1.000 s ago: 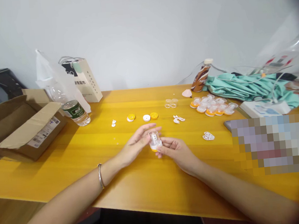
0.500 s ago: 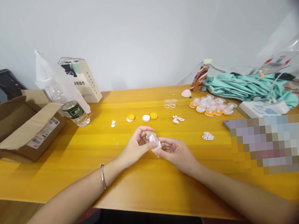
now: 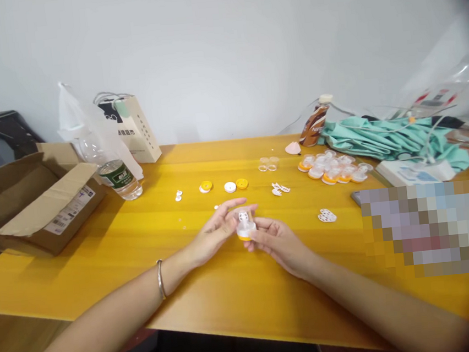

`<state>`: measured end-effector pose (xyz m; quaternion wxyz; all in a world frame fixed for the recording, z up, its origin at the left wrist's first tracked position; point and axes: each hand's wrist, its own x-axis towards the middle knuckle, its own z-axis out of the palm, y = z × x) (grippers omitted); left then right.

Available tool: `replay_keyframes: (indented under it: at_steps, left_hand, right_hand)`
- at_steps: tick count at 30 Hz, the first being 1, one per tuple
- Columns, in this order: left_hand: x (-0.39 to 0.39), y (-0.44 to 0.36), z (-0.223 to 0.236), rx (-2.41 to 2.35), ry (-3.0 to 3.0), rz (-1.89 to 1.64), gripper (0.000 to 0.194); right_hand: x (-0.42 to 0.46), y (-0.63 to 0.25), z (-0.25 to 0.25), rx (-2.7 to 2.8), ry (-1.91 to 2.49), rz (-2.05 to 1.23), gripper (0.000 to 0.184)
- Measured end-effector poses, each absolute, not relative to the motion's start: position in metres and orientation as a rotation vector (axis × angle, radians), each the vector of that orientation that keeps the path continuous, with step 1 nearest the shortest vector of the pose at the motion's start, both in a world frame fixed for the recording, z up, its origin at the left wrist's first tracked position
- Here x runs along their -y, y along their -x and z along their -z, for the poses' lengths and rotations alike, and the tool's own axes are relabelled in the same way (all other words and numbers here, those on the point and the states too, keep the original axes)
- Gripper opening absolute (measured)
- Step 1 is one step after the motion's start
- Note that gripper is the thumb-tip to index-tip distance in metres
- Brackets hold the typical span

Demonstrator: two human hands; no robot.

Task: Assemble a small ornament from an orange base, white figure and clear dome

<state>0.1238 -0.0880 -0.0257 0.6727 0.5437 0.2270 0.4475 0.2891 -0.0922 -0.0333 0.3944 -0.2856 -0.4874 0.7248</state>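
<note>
A small toy-like piece with a clear dome [image 3: 244, 217], a white perforated insert and a white-and-orange base is held over the table in front of me. My right hand [image 3: 277, 244] pinches its base from the right. My left hand [image 3: 217, 234] is at its left side, fingers stretched out behind the dome and the thumb close to it; whether they touch is hard to tell. Beyond the hands lie a white disc [image 3: 230, 187], a yellow disc [image 3: 242, 183] and another yellow disc [image 3: 206, 186] over a white one.
Similar domed pieces [image 3: 329, 167] cluster at the right, near clear cups [image 3: 269, 164], white cut-outs [image 3: 280, 188] and a perforated white sheet [image 3: 327, 215]. A cardboard box [image 3: 47, 216] and water bottle [image 3: 119, 179] stand left; a drink bottle [image 3: 315, 121] and green cloth [image 3: 392, 136] are right.
The domed piece has turned more upright, showing its white insert and orange base. My left fingers have straightened and loosened from around it. The right hand keeps its hold.
</note>
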Motion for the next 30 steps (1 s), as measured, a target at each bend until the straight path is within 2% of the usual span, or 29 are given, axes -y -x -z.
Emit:
replay_keyframes:
  at_steps: [2,5,9,11,14,18,22,30]
  left_hand:
    - [0.0876,-0.1239,0.0264,-0.573,-1.257,-1.094,0.039]
    - [0.0869,-0.1236,0.0275,-0.556,-1.271,-1.069,0.032]
    - [0.0871,-0.1242,0.0273,-0.522,-1.233,-1.069,0.044]
    - [0.087,-0.1244,0.0266,-0.603,-1.258,-1.136,0.04]
    - [0.086,-0.1228,0.0249,-0.611,-1.276,-1.068,0.031]
    - [0.0848,-0.1218,0.0239,-0.622,-1.292,-1.041,0.042]
    - [0.0866,-0.1245,0.022,-0.76,-1.419,-1.069,0.025]
    - [0.0841,-0.1196,0.0183,-0.699,-1.508,-0.975,0.03]
  right_hand:
    - [0.0921,-0.2888,0.0327,1.269,0.773,-1.738,0.022]
    - [0.0921,-0.289,0.0326,1.296,0.766,-1.822,0.017]
    - [0.0925,-0.2886,0.0332,1.289,0.773,-1.779,0.021]
    - [0.0925,-0.2881,0.0333,1.309,0.807,-1.701,0.024]
    - [0.0923,-0.2882,0.033,1.318,0.787,-1.765,0.02]
    - [0.0917,-0.2885,0.0322,1.308,0.801,-1.698,0.023]
    - [0.0917,-0.2874,0.0342,1.405,0.84,-1.644,0.018]
    - [0.0904,-0.2878,0.0371,1.397,0.809,-1.662,0.014]
